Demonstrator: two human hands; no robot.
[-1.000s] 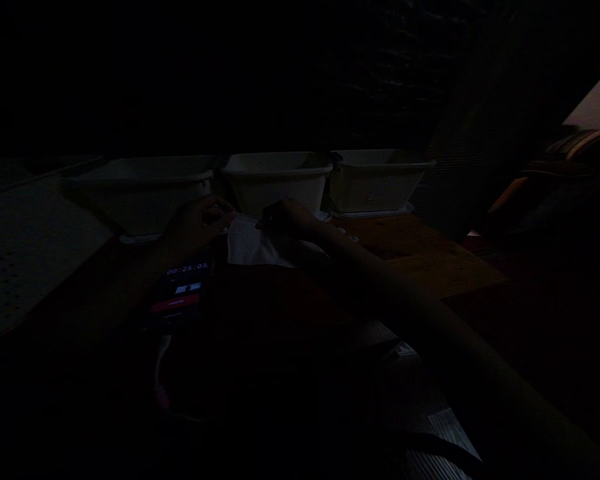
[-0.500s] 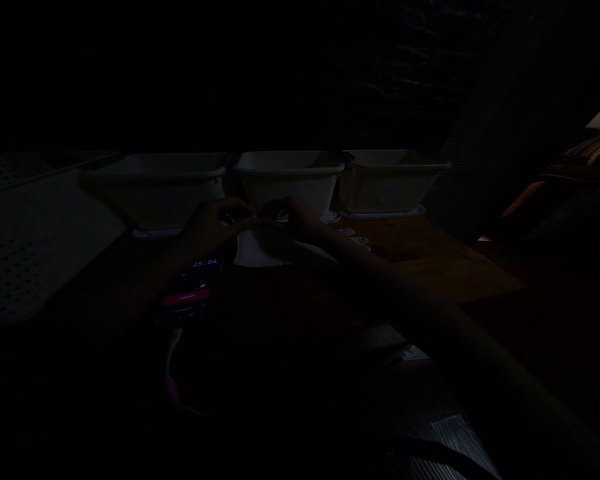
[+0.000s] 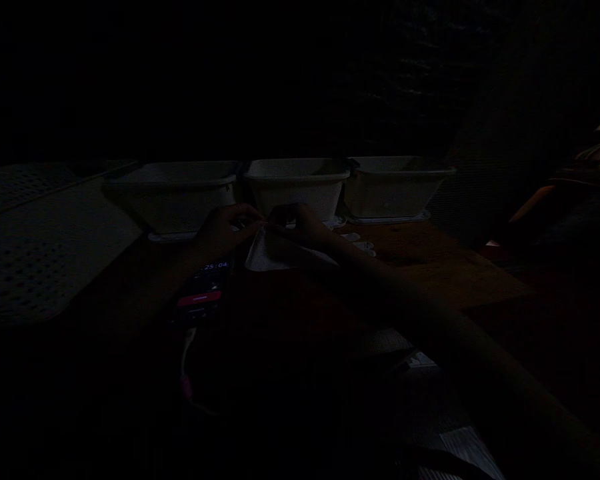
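Observation:
The scene is very dark. My left hand (image 3: 225, 229) and my right hand (image 3: 300, 223) meet over a white sheet of cloth or paper (image 3: 267, 255) lying on the wooden table (image 3: 430, 260). Both hands have their fingers pinched on the sheet's far edge, close together. A phone (image 3: 203, 293) with a lit timer screen lies just below my left hand, with a cable trailing toward me.
Three white rectangular tubs (image 3: 297, 183) stand in a row behind the hands. A pale perforated board (image 3: 35, 247) lies at the left. A few small white pieces (image 3: 360, 241) sit right of the hands. Stacked things (image 3: 595, 157) show at the far right.
My hands have drawn together on the sheet's far edge, and the sheet looks smaller and more gathered. The view has shifted so everything sits further right.

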